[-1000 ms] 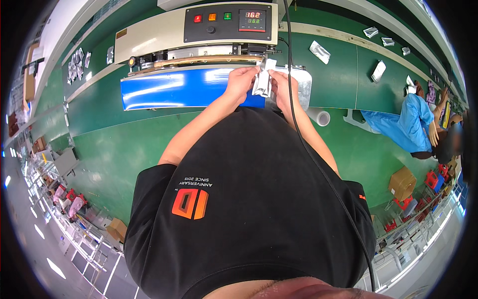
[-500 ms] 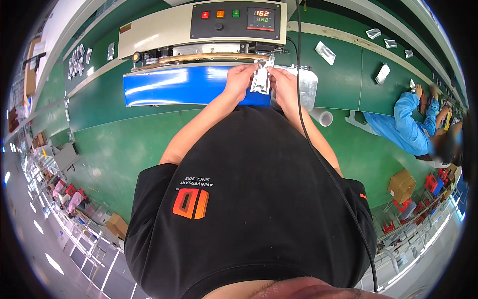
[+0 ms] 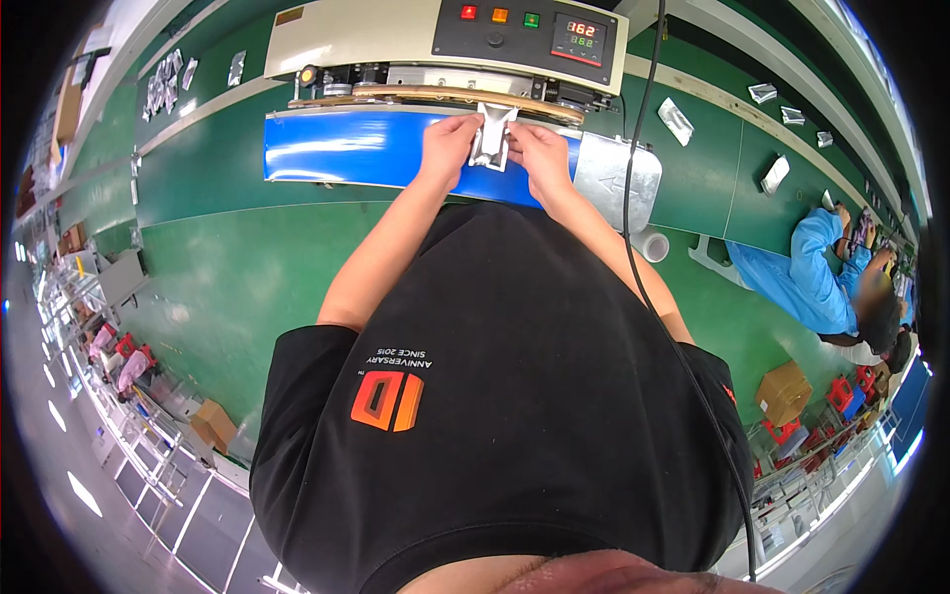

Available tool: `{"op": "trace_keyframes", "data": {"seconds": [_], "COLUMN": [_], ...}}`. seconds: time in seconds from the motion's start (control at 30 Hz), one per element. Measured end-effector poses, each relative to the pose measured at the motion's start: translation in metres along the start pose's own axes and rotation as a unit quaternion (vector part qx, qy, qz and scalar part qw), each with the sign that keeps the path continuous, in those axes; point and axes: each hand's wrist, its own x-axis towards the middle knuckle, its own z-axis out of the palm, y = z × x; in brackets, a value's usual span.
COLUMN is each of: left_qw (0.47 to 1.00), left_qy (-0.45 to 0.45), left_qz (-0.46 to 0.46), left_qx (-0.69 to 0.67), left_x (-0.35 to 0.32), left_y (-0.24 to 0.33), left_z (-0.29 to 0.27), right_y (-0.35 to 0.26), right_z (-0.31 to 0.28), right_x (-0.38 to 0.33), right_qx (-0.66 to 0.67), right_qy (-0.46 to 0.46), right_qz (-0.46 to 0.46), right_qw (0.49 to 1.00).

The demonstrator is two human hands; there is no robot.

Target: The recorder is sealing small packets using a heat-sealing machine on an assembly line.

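Observation:
A small silvery pouch (image 3: 491, 141) is held between both my hands over the blue conveyor belt (image 3: 346, 148) of a beige sealing machine (image 3: 396, 30). My left hand (image 3: 447, 144) grips its left edge and my right hand (image 3: 537, 150) grips its right edge. The pouch's top end points at the machine's slot just above the belt. A dark panel with coloured buttons and a red digit display (image 3: 529, 30) sits on the machine above my hands.
Several silvery pouches (image 3: 675, 121) lie on the green bench to the right, and more (image 3: 163, 84) at far left. A black cable (image 3: 633, 198) hangs past my right arm. A person in blue (image 3: 807, 272) sits at right. Cardboard boxes (image 3: 787, 391) and racks stand on the floor.
My hands and the pouch have shifted left along the belt, from its right end toward the middle, staying shut on the pouch.

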Motion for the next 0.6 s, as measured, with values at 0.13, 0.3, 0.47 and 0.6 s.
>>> {"op": "trace_keyframes", "data": {"seconds": [0.13,0.3,0.47,0.6], "left_qw": [0.896,0.905,0.938,0.929], "left_qy": [0.053,0.086,0.101,0.102], "left_qz": [0.235,0.197,0.169,0.195], "left_qx": [0.373,0.368,0.284,0.298], "left_x": [-0.031,-0.068,-0.074,-0.077], "left_y": [0.022,0.022,-0.002,-0.013], "left_z": [-0.041,-0.068,-0.050,-0.031], "right_y": [-0.007,-0.030,-0.101,-0.151], "right_z": [-0.018,-0.070,-0.186,-0.297], "right_x": [-0.014,-0.035,-0.028,0.050], "right_qx": [-0.110,-0.147,-0.073,0.028], "right_qy": [-0.085,-0.112,-0.223,0.022], "right_qz": [0.080,0.158,0.175,-0.011], "right_qw": [0.987,0.970,0.956,0.999]}}
